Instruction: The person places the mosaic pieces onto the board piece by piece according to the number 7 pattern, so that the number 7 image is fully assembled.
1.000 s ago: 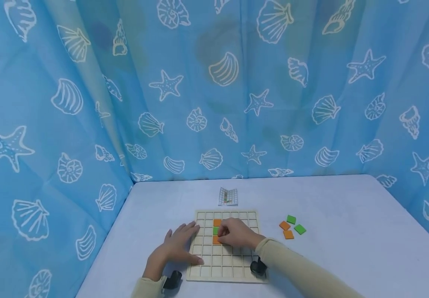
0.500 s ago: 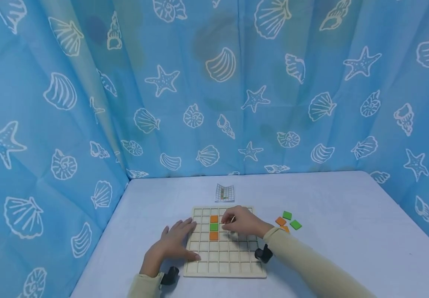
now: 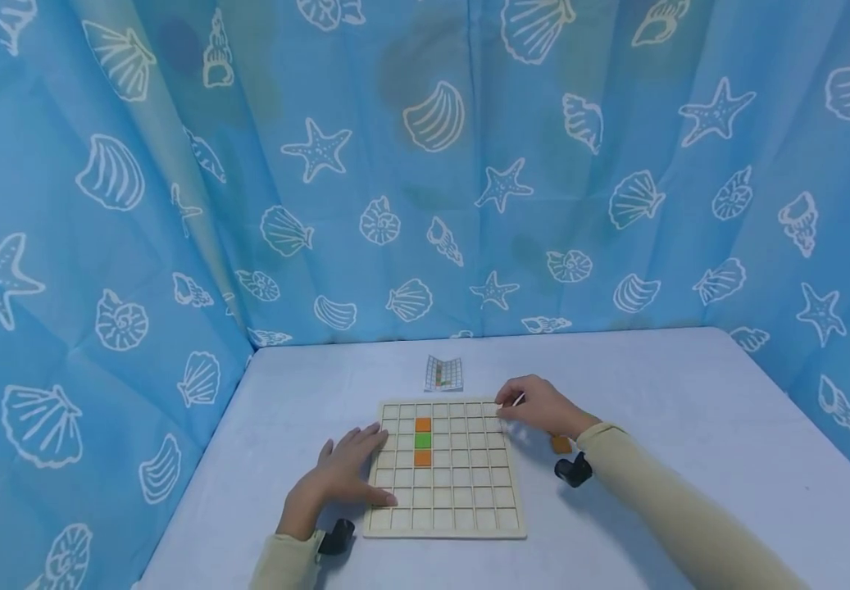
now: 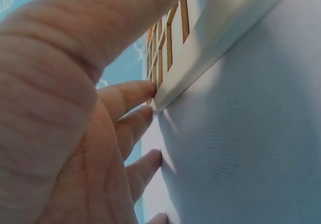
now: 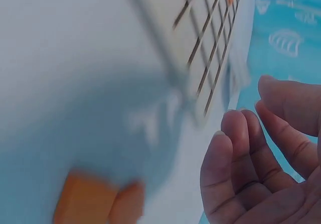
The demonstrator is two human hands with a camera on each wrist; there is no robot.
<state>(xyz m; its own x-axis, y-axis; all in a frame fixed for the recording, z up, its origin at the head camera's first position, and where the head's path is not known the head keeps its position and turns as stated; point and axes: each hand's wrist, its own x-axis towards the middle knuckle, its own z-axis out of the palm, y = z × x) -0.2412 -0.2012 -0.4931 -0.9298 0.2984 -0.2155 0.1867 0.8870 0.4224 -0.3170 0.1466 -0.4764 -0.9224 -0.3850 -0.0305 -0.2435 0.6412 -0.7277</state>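
My left hand (image 3: 345, 471) lies spread at the left side of a pale wooden grid board (image 3: 445, 534), its thumb over the lower left squares. In the left wrist view its fingertips (image 4: 148, 88) meet the board's edge. Three square tiles form a column in the grid: an orange tile (image 3: 423, 424), a green tile (image 3: 423, 441) and another orange tile (image 3: 423, 458). Above the board's upper right corner is my right hand (image 3: 538, 403). Its fingers (image 5: 235, 153) are loosely bent, thumb apart, with nothing between them in the right wrist view.
Right of the board, an orange tile (image 3: 561, 445) shows under the right wrist, which hides other loose tiles. Two orange tiles (image 5: 85, 199) appear in the right wrist view. A folded card with a grid pattern (image 3: 443, 374) stands behind the board. A blue shell-print curtain (image 3: 365, 246) surrounds the table.
My right hand has left the lower orange tile in the column and moved right, past the board's edge towards the loose tiles. The left hand has stayed on the board.
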